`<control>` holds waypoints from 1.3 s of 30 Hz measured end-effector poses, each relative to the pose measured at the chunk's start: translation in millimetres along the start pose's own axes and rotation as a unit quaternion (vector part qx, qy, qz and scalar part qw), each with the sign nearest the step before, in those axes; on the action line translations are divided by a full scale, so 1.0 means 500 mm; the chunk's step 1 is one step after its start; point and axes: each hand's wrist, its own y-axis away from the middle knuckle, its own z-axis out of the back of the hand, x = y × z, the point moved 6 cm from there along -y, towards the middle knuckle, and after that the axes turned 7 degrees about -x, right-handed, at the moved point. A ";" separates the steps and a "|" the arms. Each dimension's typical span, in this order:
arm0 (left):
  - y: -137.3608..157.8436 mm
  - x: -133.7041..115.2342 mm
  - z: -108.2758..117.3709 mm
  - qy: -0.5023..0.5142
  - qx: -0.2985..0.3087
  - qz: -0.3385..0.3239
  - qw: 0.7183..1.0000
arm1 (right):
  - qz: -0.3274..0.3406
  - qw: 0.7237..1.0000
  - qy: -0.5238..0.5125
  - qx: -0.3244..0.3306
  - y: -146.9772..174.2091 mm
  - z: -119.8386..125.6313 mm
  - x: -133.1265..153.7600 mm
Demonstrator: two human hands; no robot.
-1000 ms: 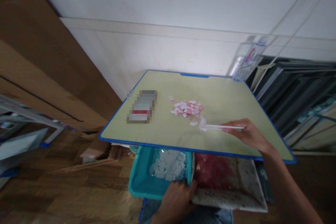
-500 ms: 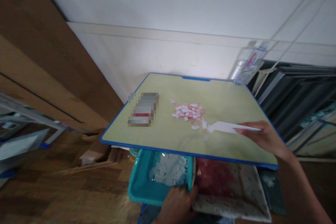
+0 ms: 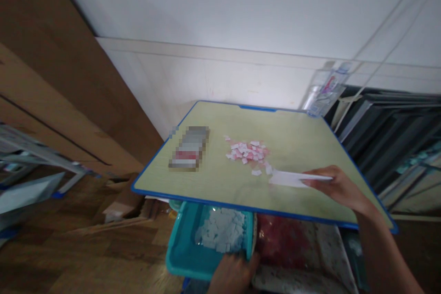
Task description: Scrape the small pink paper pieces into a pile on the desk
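Observation:
My right hand [image 3: 341, 188] is closed around a white scraper [image 3: 285, 178], whose flat blade lies low over the yellow-green tabletop [image 3: 206, 183]. The blade's left end is close to a few white pieces beside a pile of small pink and white square pieces [image 3: 248, 151]. A pinkish wet stain shows around the pile. At the bottom, my left hand [image 3: 232, 273] is closed over the near right rim of a teal basin [image 3: 182, 257], its fingers partly hidden. Inside the basin lie many white square pieces [image 3: 222, 229].
A speckled tray with red liquid [image 3: 282, 241] sits right of the basin, under the table edge. A blurred-out rectangular object [image 3: 189, 147] lies on the table's left. A clear bottle [image 3: 327, 92] stands at the back right corner. Dark panels [image 3: 389, 119] lean beyond the right side.
My right hand has drawn the scraper slightly left and down, its blade now lying flatter near the loose pieces. My left hand stays at the basin. The view has tilted a little.

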 end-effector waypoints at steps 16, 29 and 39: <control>0.007 -0.006 0.018 0.008 0.010 0.007 1.000 | -0.097 0.993 -0.016 -0.066 0.011 0.012 -0.058; 0.011 -0.011 0.031 0.011 -0.005 0.011 1.000 | -0.052 0.988 -0.057 0.131 0.016 -0.014 -0.028; 0.011 -0.014 0.036 0.015 -0.020 0.005 1.000 | -0.080 0.994 0.013 -0.076 0.039 0.048 -0.067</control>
